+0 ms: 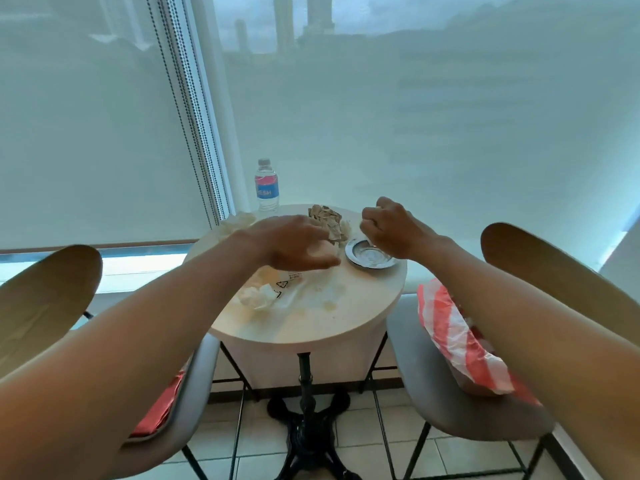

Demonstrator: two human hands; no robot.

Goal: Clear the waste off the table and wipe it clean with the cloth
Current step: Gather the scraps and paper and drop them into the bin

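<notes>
On the round table (311,327) almost everything is still waiting for us, so we judge the job to be at its very start. Taking the metal ashtray (370,256) as our landmark: crumpled brown paper (325,218) lies just behind it, a white tissue wad (258,296) and a clear plastic wrapper (287,285) sit well to its near left, another pale crumpled piece (239,221) rests at the far left rim, and a water bottle (266,185) stands behind and left of it. Smears and pale spills mark the tabletop in front of the ashtray, so no wiping shows yet. Our left hand (294,244) hovers left of the ashtray, fingers loosely extended and holding nothing we can see. Our right hand (389,226) is curled over the ashtray's far right edge; whether it pinches some scrap we cannot tell (the fingers hide it). A red-and-white striped bag (457,337) lies on the chair right of the ashtray, perhaps for the waste. We cannot identify the cloth with certainty.
</notes>
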